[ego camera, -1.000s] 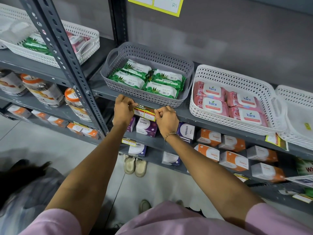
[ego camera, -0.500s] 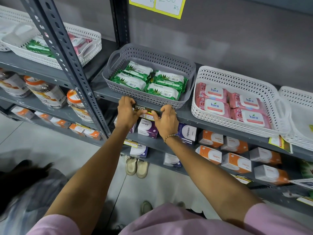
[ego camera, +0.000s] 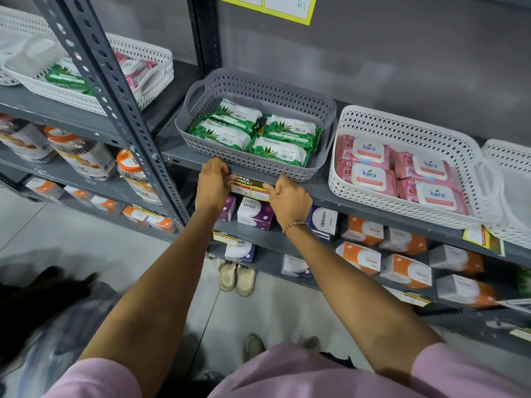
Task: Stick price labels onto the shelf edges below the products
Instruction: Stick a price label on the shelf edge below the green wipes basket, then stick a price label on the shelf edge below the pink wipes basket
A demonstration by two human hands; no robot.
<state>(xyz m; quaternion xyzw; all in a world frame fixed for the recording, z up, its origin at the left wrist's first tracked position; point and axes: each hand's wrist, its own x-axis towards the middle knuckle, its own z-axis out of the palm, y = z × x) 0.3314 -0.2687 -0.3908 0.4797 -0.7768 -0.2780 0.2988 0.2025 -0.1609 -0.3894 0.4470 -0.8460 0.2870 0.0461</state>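
Left hand (ego camera: 214, 183) and right hand (ego camera: 288, 196) each pinch an end of the price label (ego camera: 250, 187), held against the shelf edge (ego camera: 373, 203) under the grey basket (ego camera: 258, 116) of green wipes. Best to level it, then press centre outward. White basket (ego camera: 408, 133) at 3 o'clock; grey metal shelving, pale floor below.

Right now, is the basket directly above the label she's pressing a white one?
No, the basket above the price label is grey and holds green wipe packs; the white basket sits beside it.
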